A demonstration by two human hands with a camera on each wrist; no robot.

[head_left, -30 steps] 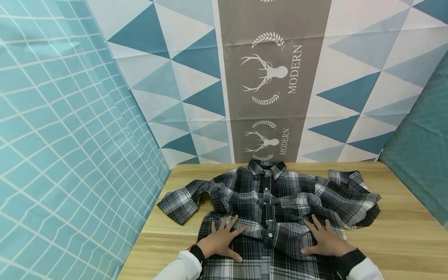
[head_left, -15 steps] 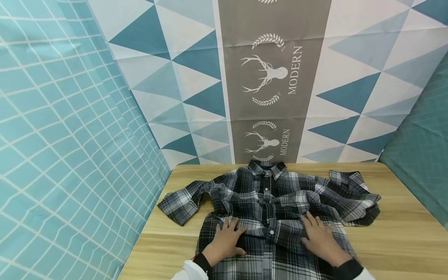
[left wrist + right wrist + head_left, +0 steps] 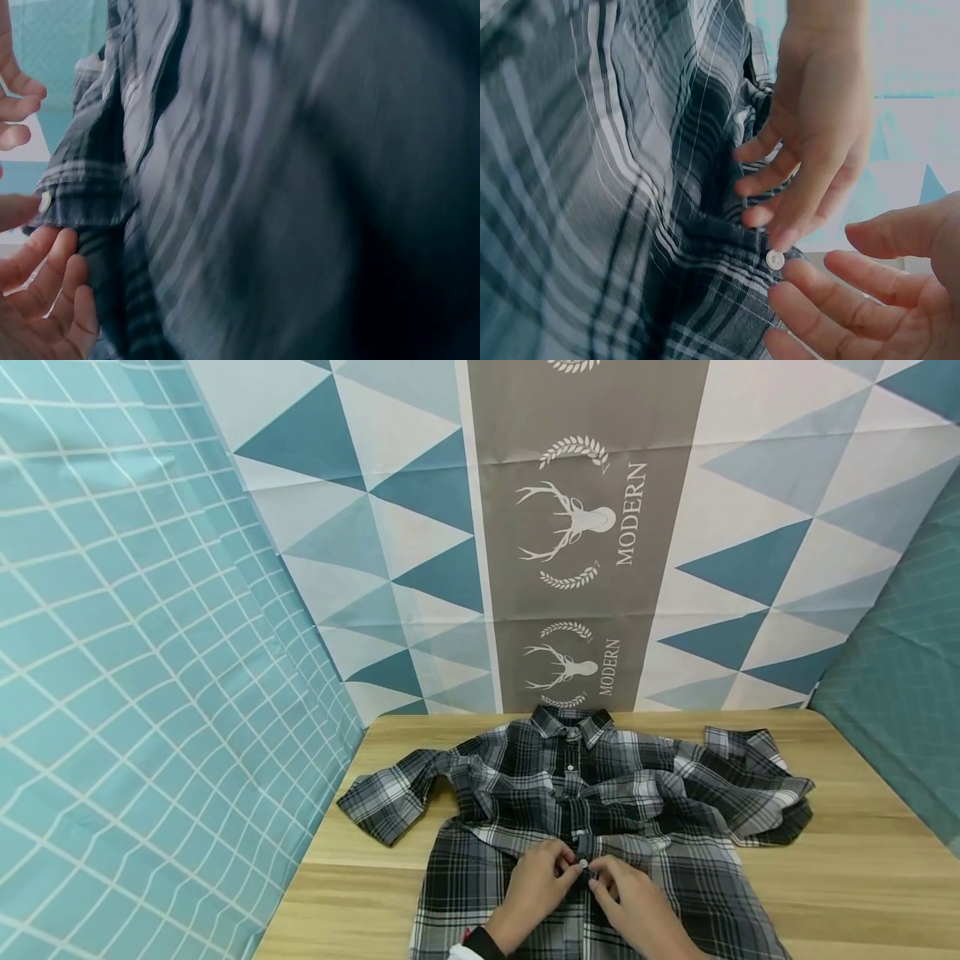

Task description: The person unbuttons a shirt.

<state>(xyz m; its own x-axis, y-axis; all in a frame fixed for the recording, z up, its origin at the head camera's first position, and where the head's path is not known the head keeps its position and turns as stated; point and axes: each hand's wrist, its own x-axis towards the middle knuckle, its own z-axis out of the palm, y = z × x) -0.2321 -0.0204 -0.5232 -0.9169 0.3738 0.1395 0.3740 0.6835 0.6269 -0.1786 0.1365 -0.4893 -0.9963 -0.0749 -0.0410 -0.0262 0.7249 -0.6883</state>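
A black, grey and white plaid shirt (image 3: 480, 868) lies front up, its collar at the far side and its sleeves spread. My left hand (image 3: 534, 885) pinches the front placket beside a white button (image 3: 583, 864), between thumb and fingers. From the other side my right hand (image 3: 637, 902) reaches to the same button. In the right wrist view, the right fingertips (image 3: 784, 292) are at the cloth by the button, while the thumb stands well apart. Cloth fills most of the left wrist view, with the button (image 3: 46, 201) near the left edge.
The shirt lies on a wooden table (image 3: 862, 877). Behind it hangs a patterned cloth (image 3: 570, 552) with triangles and deer heads. A blue checked cloth (image 3: 135, 652) rises on the left, a green one (image 3: 900, 693) on the right.
Both hands were spread on the shirt's front, apart from each other. They have come together at the middle button, and the left hand now pinches the placket.
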